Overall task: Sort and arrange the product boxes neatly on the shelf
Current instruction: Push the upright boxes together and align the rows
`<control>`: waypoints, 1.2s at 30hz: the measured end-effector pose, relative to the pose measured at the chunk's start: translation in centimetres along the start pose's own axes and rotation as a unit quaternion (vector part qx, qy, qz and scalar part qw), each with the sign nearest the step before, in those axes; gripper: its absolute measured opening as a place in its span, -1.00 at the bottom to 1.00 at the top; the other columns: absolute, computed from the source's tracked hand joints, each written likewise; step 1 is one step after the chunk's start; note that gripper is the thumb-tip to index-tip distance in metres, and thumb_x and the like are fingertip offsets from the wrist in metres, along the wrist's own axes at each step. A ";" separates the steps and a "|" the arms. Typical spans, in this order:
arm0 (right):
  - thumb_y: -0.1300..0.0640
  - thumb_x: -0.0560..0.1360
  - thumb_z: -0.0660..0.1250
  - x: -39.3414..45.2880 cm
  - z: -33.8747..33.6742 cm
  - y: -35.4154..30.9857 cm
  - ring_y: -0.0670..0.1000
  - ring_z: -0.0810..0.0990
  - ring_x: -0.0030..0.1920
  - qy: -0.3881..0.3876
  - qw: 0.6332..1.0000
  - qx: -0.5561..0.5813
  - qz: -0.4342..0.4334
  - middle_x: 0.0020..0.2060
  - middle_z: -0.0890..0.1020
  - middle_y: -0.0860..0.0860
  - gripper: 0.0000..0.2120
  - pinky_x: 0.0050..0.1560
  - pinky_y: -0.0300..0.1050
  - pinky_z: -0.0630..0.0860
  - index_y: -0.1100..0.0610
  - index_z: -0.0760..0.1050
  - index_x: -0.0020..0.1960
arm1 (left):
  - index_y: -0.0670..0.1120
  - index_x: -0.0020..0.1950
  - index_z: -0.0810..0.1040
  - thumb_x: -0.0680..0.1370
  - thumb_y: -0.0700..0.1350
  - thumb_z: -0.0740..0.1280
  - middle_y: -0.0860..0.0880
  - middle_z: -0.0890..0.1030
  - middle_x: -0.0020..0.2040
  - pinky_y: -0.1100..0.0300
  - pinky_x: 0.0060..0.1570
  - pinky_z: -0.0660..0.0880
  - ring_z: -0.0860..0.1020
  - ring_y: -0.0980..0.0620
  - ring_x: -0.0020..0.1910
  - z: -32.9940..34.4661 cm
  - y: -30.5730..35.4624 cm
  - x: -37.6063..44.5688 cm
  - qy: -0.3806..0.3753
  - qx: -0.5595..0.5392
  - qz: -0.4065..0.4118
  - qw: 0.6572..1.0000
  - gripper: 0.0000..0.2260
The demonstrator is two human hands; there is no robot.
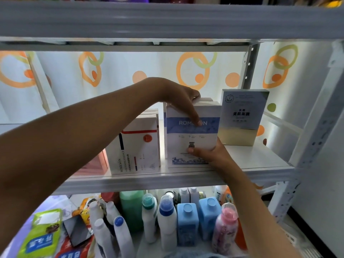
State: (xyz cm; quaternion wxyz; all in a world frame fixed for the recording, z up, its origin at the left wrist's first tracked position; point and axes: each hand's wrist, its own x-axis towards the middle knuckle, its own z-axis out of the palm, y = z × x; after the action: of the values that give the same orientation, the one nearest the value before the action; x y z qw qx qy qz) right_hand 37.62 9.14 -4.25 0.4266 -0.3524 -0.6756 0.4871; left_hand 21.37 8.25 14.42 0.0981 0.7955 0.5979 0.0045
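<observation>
Head view: Two bare hands are holding a white-and-blue Romeson box (pixel 191 135) upright on the white metal shelf (pixel 186 178), its long axis standing vertical and its printed front facing the camera. The box is showing a blue band with pale lettering across its upper half, a small dark bottle pictured below, and a strip of ice-cube artwork along the bottom edge. The left hand (pixel 178 97) is reaching over the top of the box, thumb pressing down the front face across the lettering while the other fingers are curling over the top rear edge. The right hand (pixel 208 151) is gripping the box's lower right corner, thumb lying across the front and the remaining fingers wrapping behind, out of sight. More boxes of the same height are standing directly behind this box. Just left of the box, a row of white Romeson boxes with red trim (pixel 136 149) is standing upright, and a pink box (pixel 96 162) is sitting further left, partly hidden by the forearm. Touching the box's right side, a taller pale-blue-and-gold face-mask box (pixel 242 118) is standing upright, angled slightly. Below the box, the lower tier is carrying detergent bottles (pixel 167 218), two blue square bottles (pixel 197 218) and green pouches (pixel 42 235).
</observation>
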 end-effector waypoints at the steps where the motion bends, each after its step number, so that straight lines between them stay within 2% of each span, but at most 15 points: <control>1: -0.15 0.13 0.63 0.0 0.0 0.0 0.04 0.64 0.09 -0.001 1.000 -0.002 -0.001 0.10 0.63 0.01 -0.17 0.10 0.07 0.62 0.00 0.37 0.30 | 0.03 0.26 0.39 0.31 0.23 0.52 0.05 0.58 0.08 0.13 -0.07 0.63 0.61 0.02 0.00 0.1 0.0 0.0 -0.008 -0.001 0.001 1.000 -0.36; 5: -0.10 0.19 0.62 0.0 0.1 0.0 0.04 0.62 0.09 -0.001 1.000 -0.011 0.003 0.11 0.62 0.00 -0.21 0.12 0.06 0.61 0.00 0.35 0.30 | 0.02 0.27 0.39 0.35 0.19 0.51 0.04 0.59 0.10 0.12 -0.08 0.64 0.62 0.01 0.01 0.1 0.0 -0.2 -0.020 -0.019 0.006 1.000 -0.40; 10: -0.23 0.10 0.60 0.3 0.4 0.0 0.03 0.60 0.12 0.002 1.000 -0.026 0.012 0.14 0.59 -0.01 -0.11 0.16 0.09 0.59 -0.05 0.31 0.33 | 0.02 0.28 0.38 0.38 0.19 0.48 0.04 0.60 0.09 0.10 -0.08 0.65 0.63 0.00 0.01 0.2 0.1 -0.2 -0.021 -0.038 0.005 0.999 -0.43; 12: -0.22 0.12 0.58 0.3 0.6 0.0 0.04 0.58 0.13 0.005 0.999 -0.032 0.015 0.16 0.57 0.00 -0.11 0.18 0.10 0.58 -0.05 0.28 0.34 | 0.03 0.28 0.37 0.39 0.18 0.48 0.04 0.60 0.10 0.10 -0.09 0.65 0.63 0.00 0.01 0.4 0.3 -0.2 -0.020 -0.042 -0.001 0.999 -0.44; 15: -0.21 0.16 0.58 0.4 0.7 0.1 0.05 0.57 0.14 0.006 0.999 -0.042 0.021 0.18 0.55 0.00 -0.12 0.20 0.12 0.57 -0.04 0.27 0.35 | 0.03 0.28 0.37 0.40 0.18 0.47 0.04 0.59 0.10 0.16 -0.14 0.64 0.62 0.01 0.00 0.4 0.6 -0.7 -0.008 -0.052 0.001 0.999 -0.45; 18: -0.31 0.10 0.57 0.5 0.6 0.1 0.03 0.58 0.14 0.005 0.998 -0.056 0.019 0.17 0.56 -0.02 -0.07 0.18 0.11 0.58 -0.06 0.28 0.35 | 0.04 0.33 0.34 0.42 0.19 0.44 0.05 0.56 0.14 0.21 -0.13 0.62 0.60 0.01 0.04 0.7 1.0 -1.1 0.006 -0.052 -0.005 0.999 -0.43; 20: -0.34 0.07 0.57 0.4 0.6 0.2 0.03 0.59 0.13 0.005 0.998 -0.056 0.017 0.16 0.57 -0.04 -0.06 0.16 0.10 0.59 -0.08 0.29 0.34 | 0.06 0.44 0.27 0.43 0.25 0.40 0.04 0.47 0.35 0.11 0.07 0.56 0.53 -0.02 0.23 0.6 1.6 -2.0 0.038 -0.047 -0.010 0.998 -0.33; 22: -0.35 0.07 0.57 0.3 0.6 0.3 0.01 0.59 0.11 0.011 0.998 -0.055 0.010 0.15 0.57 -0.06 -0.06 0.13 0.04 0.61 -0.09 0.30 0.33 | 0.04 0.56 0.11 0.39 0.37 0.33 0.04 0.23 0.54 0.02 0.38 0.29 0.27 -0.03 0.47 0.1 1.7 -4.6 0.117 0.032 0.006 0.993 -0.15; 24: -0.35 0.07 0.57 0.3 0.5 0.3 0.00 0.58 0.10 0.006 0.998 -0.061 0.002 0.14 0.56 -0.07 -0.06 0.08 -0.06 0.61 -0.08 0.30 0.33 | 0.02 0.59 -0.08 0.26 0.52 0.29 0.03 0.10 0.58 0.05 0.43 0.15 0.14 -0.01 0.52 0.4 0.5 -8.8 0.163 0.119 -0.007 0.979 0.09; 27: -0.28 0.12 0.55 0.4 0.6 -0.2 -0.01 0.58 0.08 0.007 0.998 -0.059 -0.006 0.12 0.57 -0.04 -0.12 0.04 -0.14 0.60 -0.02 0.34 0.33 | 0.02 0.55 -0.30 0.14 0.59 0.31 -0.02 -0.01 0.59 0.03 0.45 0.17 0.10 -0.05 0.53 2.5 -2.8 -13.9 0.099 0.169 -0.101 0.976 0.27; 29: -0.16 0.22 0.54 0.4 1.0 -0.6 -0.01 0.59 0.07 0.001 0.999 -0.047 -0.008 0.10 0.58 -0.03 -0.25 0.03 -0.16 0.59 0.00 0.37 0.32 | 0.02 0.57 -0.21 0.18 0.49 0.41 -0.01 0.13 0.57 0.06 0.43 0.25 0.23 -0.04 0.49 3.7 -4.6 -14.6 0.049 0.090 -0.143 0.984 0.22; 31: -0.17 0.21 0.53 0.2 1.0 -0.7 -0.01 0.59 0.06 0.000 0.999 -0.036 -0.009 0.09 0.58 -0.04 -0.25 0.00 -0.17 0.59 -0.01 0.36 0.31 | -0.01 0.54 0.11 0.25 0.38 0.47 0.02 0.45 0.40 0.10 0.22 0.45 0.49 0.00 0.27 3.9 -5.7 -13.6 0.065 0.018 -0.131 0.989 0.02; 33: -0.25 0.15 0.55 -0.1 1.0 -0.6 0.00 0.59 0.07 0.000 0.999 -0.044 -0.003 0.10 0.58 -0.04 -0.17 -0.01 -0.17 0.59 -0.03 0.35 0.32 | 0.01 0.23 0.45 0.28 0.33 0.49 0.06 0.64 0.07 0.18 -0.12 0.52 0.61 0.05 -0.04 3.6 -6.4 -12.5 0.076 0.012 -0.101 0.992 -0.34; 34: -0.30 0.12 0.57 -0.2 1.0 -0.4 0.00 0.59 0.08 0.003 0.999 -0.049 0.000 0.11 0.58 -0.03 -0.13 0.00 -0.15 0.60 -0.03 0.35 0.32 | 0.03 0.09 0.48 0.28 0.31 0.50 0.08 0.65 -0.05 0.23 -0.23 0.48 0.62 0.06 -0.13 3.5 -6.7 -12.2 0.076 0.009 -0.087 0.993 -0.46; 36: -0.36 0.07 0.57 -0.3 0.8 -0.3 0.02 0.60 0.10 0.011 0.999 -0.053 0.006 0.13 0.58 -0.02 -0.06 0.06 -0.07 0.62 -0.04 0.35 0.33 | 0.05 -0.01 0.48 0.29 0.29 0.51 0.09 0.65 -0.14 0.29 -0.31 0.45 0.63 0.04 -0.19 3.5 -7.1 -11.7 0.070 -0.004 -0.075 0.995 -0.54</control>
State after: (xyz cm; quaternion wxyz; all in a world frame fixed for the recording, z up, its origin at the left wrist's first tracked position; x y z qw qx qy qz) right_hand 36.97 8.51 -4.16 0.4120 -0.3841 -0.6936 0.4491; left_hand 11.74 -1.58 11.15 0.0593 0.7459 0.6612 0.0547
